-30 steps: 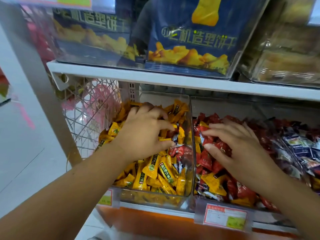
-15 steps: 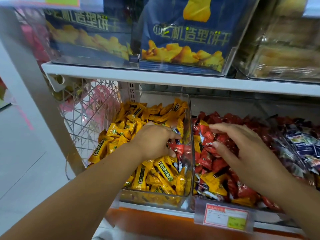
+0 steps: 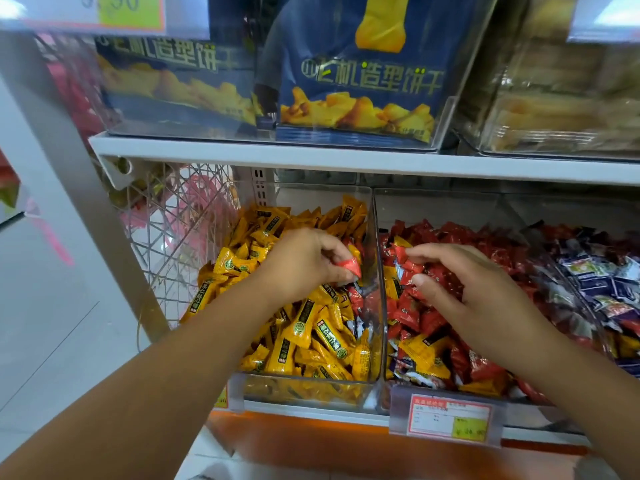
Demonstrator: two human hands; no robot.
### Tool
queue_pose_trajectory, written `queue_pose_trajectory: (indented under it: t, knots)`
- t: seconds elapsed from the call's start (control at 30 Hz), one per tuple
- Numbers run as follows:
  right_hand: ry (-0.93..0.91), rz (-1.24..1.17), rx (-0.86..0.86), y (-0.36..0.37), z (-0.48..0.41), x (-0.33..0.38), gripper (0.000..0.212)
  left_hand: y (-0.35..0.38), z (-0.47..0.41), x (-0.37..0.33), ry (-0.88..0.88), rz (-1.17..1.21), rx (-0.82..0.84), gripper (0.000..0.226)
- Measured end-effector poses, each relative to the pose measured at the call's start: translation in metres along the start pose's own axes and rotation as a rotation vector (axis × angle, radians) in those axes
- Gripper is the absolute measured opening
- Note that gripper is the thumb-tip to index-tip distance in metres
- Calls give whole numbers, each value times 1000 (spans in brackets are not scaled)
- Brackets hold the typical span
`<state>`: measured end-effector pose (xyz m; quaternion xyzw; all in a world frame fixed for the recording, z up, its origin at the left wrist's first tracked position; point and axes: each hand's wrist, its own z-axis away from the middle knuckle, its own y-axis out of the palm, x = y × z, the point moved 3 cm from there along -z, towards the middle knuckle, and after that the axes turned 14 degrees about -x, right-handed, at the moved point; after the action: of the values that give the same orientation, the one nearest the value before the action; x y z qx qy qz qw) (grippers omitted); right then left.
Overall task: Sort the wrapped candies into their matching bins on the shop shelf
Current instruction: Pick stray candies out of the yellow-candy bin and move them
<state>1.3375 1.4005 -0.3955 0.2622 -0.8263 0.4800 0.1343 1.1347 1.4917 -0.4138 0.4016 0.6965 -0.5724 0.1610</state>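
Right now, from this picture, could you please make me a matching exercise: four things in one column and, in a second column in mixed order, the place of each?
Things
1. left hand
2. right hand
3. blue snack bag
4. wire rack

Places
A. on the upper shelf
B. left of the yellow candies
C. in the bin of red candies, gripping some
D. over the yellow candies, pinching one red candy

Pairs: 1-D, 2-C, 3-A, 4-B
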Motion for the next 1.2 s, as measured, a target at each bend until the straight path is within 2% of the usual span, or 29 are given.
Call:
queue_pose_trajectory:
  t: [0.13,0.2,0.33,0.47,0.57,0.67,0.73,0.9,0.97,1.07,1.2]
  knots:
    - [4,2,2,-2,0,-1,33,-26,6,-4,-148,220,-97,20]
    - [6,-11,-5,-3,1,-1,36,-30,10,-11,-178,309,-87,20]
    - [0,-105,-17,-3,2,5,58,-19,19,-42,-144,444,-9,19]
    - [-2,-198,-27,-3,1,9,73,3,18,-70,-65,462,-91,18]
    - [39,-219,-105,-16,-3,-2,64,18,12,-83,-4,330,-159,18]
    - [133,-132,-154,-30,-4,-21,60,23,6,-91,93,19,-69,43]
    - [161,-53,-126,-35,-3,-28,57,12,0,-85,92,-71,-51,52]
    - [8,5,-56,-18,-1,-17,37,-14,-8,-35,-6,-144,-128,28]
    - [-69,16,-18,-5,-1,-8,34,-12,-3,-13,-7,-241,-87,25]
    - [-114,32,66,8,0,2,43,-5,0,5,95,-428,-11,29]
    - [-133,52,140,18,2,6,42,-8,-8,9,140,-524,90,10]
